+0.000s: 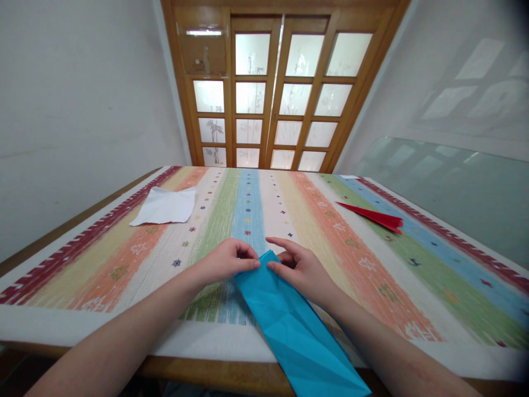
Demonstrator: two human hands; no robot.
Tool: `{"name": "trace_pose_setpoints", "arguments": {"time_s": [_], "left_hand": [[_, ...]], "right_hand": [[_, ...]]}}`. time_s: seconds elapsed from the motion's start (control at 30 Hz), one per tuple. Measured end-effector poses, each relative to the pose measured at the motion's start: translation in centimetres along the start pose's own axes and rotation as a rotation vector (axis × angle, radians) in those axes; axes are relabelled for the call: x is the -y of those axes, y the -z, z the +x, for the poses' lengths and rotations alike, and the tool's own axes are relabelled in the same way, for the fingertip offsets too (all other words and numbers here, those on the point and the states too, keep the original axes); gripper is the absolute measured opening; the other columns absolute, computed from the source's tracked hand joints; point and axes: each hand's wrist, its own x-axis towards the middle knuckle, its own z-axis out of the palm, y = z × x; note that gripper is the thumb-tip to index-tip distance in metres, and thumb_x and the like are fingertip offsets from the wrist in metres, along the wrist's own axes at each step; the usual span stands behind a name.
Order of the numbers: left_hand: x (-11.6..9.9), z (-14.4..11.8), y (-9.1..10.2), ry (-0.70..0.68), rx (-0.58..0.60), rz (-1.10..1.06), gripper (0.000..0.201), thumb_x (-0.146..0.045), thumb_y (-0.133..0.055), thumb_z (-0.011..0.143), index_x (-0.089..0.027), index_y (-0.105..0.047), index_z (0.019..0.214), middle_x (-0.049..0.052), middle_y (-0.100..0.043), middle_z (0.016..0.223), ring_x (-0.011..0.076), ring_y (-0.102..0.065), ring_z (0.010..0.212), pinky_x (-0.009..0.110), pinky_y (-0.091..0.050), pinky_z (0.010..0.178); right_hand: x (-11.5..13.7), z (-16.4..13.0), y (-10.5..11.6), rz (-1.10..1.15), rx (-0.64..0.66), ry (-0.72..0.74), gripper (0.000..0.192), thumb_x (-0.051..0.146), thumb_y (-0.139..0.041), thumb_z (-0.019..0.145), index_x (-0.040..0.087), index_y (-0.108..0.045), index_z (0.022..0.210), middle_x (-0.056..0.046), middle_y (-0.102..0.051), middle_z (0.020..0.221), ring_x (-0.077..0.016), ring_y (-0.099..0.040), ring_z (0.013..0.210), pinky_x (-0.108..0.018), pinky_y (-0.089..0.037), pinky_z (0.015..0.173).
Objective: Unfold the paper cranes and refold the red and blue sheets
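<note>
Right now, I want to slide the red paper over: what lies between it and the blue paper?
Head view: only bare striped cloth between red paper and blue paper.

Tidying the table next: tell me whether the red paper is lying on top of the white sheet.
No, the red paper lies on the table's right side, far apart from the white sheet at the left.

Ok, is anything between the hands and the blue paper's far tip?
Nothing visible. The left hand and right hand both already pinch the far tip of the blue paper from either side. The white paper and red paper lie well off on the tablecloth, apart from the hands.
</note>
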Motion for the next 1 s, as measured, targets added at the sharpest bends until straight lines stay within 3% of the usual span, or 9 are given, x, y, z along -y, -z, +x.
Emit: {"name": "trace_pose_setpoints", "arguments": {"time_s": [0.2,0.43,0.6,0.83,1.0], "left_hand": [[-0.4,-0.2,0.0,-0.025,-0.032,0.117,0.029,-0.044,-0.067,0.084,-0.016,-0.07,0.078,0.002,-0.064,0.072,0.0139,-0.054,0.065,0.024,-0.038,0.058],[0.5,0.0,1.5,0.014,0.115,0.027,0.03,-0.046,-0.069,0.084,-0.016,-0.069,0.079,0.002,-0.065,0.069,0.0139,-0.058,0.062,0.024,-0.042,0.057],[0.9,0.0,2.2,0.008,0.129,0.026,0.028,-0.044,-0.068,0.086,-0.016,-0.066,0.08,0.002,-0.066,0.072,0.0132,-0.06,0.063,0.024,-0.045,0.058],[0.4,0.2,1.2,-0.058,-0.028,-0.088,0.024,-0.036,-0.069,0.084,-0.017,-0.057,0.076,-0.001,-0.06,0.066,0.0126,-0.059,0.06,0.024,-0.049,0.057],[0.5,0.5,0.2,-0.084,-0.142,-0.23,0.025,-0.033,-0.07,0.083,-0.018,-0.059,0.099,-0.002,-0.062,0.069,0.0138,-0.06,0.062,0.026,-0.053,0.058]], "right_hand": [[0.1,0.0,0.1,0.064,-0.027,-0.038,0.049,0.03,-0.067,0.089,0.021,-0.059,0.136,0.006,-0.055,0.064,-0.0115,-0.044,0.057,-0.024,-0.037,0.054],[-0.3,0.3,1.0,0.147,-0.07,-0.087,0.052,0.035,-0.071,0.086,0.02,-0.06,0.135,0.006,-0.053,0.061,-0.0106,-0.042,0.053,-0.023,-0.033,0.049],[-0.7,0.6,1.6,0.191,-0.121,-0.111,0.057,0.038,-0.074,0.083,0.019,-0.06,0.135,0.005,-0.058,0.063,-0.0111,-0.047,0.054,-0.023,-0.035,0.049],[-0.8,0.8,1.3,0.243,-0.15,-0.156,0.06,0.045,-0.077,0.08,0.017,-0.063,0.132,0.003,-0.061,0.064,-0.0118,-0.049,0.053,-0.025,-0.037,0.05],[-0.7,0.8,1.1,0.299,-0.177,-0.206,0.057,0.047,-0.079,0.076,0.016,-0.068,0.122,0.002,-0.062,0.063,-0.0114,-0.049,0.053,-0.024,-0.035,0.048]]}}
